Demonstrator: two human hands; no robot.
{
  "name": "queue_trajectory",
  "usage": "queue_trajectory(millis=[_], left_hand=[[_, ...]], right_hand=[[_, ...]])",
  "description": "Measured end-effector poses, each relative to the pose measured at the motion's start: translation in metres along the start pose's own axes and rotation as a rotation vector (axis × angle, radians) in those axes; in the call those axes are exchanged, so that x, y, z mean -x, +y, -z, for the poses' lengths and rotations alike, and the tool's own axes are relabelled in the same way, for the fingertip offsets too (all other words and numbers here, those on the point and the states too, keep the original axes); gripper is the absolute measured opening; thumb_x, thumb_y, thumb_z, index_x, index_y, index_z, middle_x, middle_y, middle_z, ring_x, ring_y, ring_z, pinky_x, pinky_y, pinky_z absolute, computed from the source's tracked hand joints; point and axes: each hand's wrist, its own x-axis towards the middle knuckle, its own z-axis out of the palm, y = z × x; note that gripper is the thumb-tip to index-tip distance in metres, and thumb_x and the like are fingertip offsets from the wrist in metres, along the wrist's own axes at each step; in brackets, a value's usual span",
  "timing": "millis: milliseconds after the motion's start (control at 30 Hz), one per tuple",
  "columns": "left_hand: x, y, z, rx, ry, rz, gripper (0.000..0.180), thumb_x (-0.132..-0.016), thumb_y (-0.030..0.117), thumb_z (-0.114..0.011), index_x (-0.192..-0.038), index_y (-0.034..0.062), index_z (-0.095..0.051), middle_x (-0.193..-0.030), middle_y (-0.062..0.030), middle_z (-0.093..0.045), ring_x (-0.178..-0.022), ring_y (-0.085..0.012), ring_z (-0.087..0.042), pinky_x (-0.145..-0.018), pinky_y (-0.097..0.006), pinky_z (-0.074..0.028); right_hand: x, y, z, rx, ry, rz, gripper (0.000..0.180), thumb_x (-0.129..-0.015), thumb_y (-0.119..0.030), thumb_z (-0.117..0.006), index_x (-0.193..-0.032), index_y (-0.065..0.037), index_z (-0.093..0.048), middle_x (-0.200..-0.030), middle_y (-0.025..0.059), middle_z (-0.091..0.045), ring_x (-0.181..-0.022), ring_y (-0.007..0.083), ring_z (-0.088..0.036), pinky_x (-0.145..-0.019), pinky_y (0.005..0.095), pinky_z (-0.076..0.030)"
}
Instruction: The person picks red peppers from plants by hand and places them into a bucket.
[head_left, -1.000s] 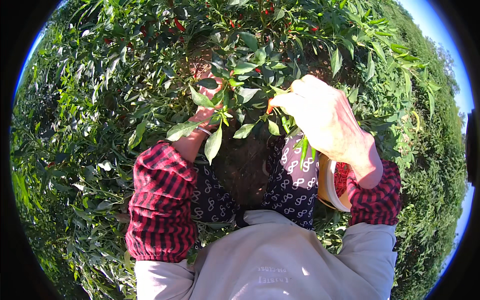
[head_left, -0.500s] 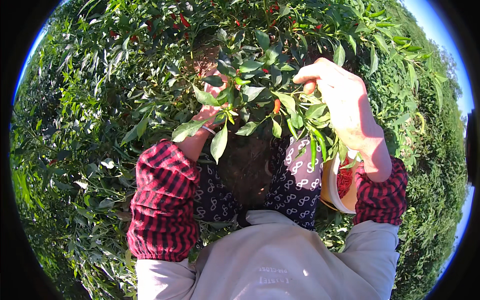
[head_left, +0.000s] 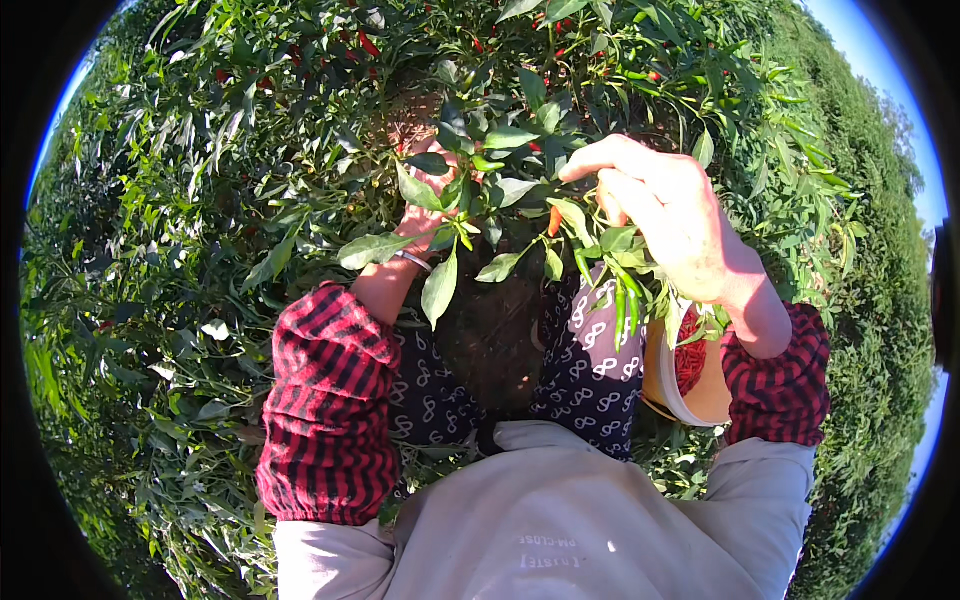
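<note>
Compared with one second ago, the right hand (head_left: 665, 215) is no longer at the slim orange-red chilli pepper (head_left: 554, 221); it has drawn a little to the right, with the index finger stretched out. The left hand (head_left: 432, 190) stays nearly in the same place, behind the broad green leaves (head_left: 438, 285).

I count two hands, one orange-red pepper between them, and three slender green chilli peppers (head_left: 620, 310) close below the right hand. There is one pale yellow round bucket with white rim (head_left: 711, 392); the red peppers (head_left: 690, 362) inside are too many to count.

The orange-red pepper hangs on the plant, just left of the right hand and farther from the left one. The hands are apart from each other. Whether the right fingers grip a stem, I cannot tell; the left fingers are partly hidden, so their grip also is unclear.
</note>
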Motion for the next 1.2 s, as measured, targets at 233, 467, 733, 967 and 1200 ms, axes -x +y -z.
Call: queue_trajectory(millis=[233,467,733,967,1200], left_hand=[[0.002,-0.004,-0.002,-0.008,-0.002,-0.003,0.032,-0.081,0.017,-0.059,-0.111,0.009,-0.051,-0.1,-0.0082,-0.058,-0.088,-0.0221,-0.057,-0.076,-0.039,-0.048],[0.0,0.001,0.001,-0.024,0.006,-0.008,0.031,-0.081,0.016,-0.059,-0.109,0.0091,-0.052,-0.097,-0.0078,-0.059,-0.086,-0.0215,-0.058,-0.074,-0.039,-0.048],[-0.004,-0.003,0.001,-0.339,-0.193,-0.172,0.038,-0.094,0.035,-0.033,-0.099,0.0052,-0.058,-0.1,-0.0144,-0.06,-0.083,-0.0275,-0.059,-0.071,-0.042,-0.049],[-0.008,-0.011,-0.006,0.176,-0.021,0.041,0.026,-0.091,0.02,-0.043,-0.108,0.0028,-0.051,-0.098,-0.0121,-0.058,-0.081,-0.0208,-0.058,-0.071,-0.033,-0.051],[0.0,-0.009,0.006,0.428,-0.097,0.16,0.037,-0.094,0.035,-0.033,-0.103,0.0057,-0.054,-0.096,-0.0129,-0.06,-0.08,-0.0276,-0.06,-0.068,-0.042,-0.051]], right_hand=[[0.003,-0.032,0.043,-0.02,0.126,0.205,0.021,-0.086,-0.006,-0.044,-0.097,0.0,-0.061,-0.075,0.0031,-0.057,-0.065,0.0085,-0.048,-0.059,0.0222,-0.039],[0.003,0.017,-0.029,0.601,-0.078,0.374,0.013,-0.075,-0.014,-0.06,-0.079,-0.006,-0.05,-0.069,0.008,-0.05,-0.066,0.025,-0.055,-0.054,0.0364,-0.045],[-0.005,0.034,-0.026,-0.192,0.022,-0.173,0.021,-0.088,-0.015,-0.048,-0.074,0.0,-0.05,-0.065,0.0069,-0.053,-0.06,0.0179,-0.054,-0.055,0.0295,-0.042],[-0.01,0.034,-0.034,0.078,0.119,-0.134,0.016,-0.087,-0.015,-0.05,-0.097,-0.002,-0.054,-0.067,0.0175,-0.059,-0.06,0.0302,-0.06,-0.057,0.0375,-0.047],[-0.034,0.041,-0.054,0.136,0.257,-0.084,0.015,-0.084,-0.015,-0.053,-0.092,-0.002,-0.054,-0.07,0.019,-0.06,-0.065,0.035,-0.06,-0.058,0.041,-0.046]])
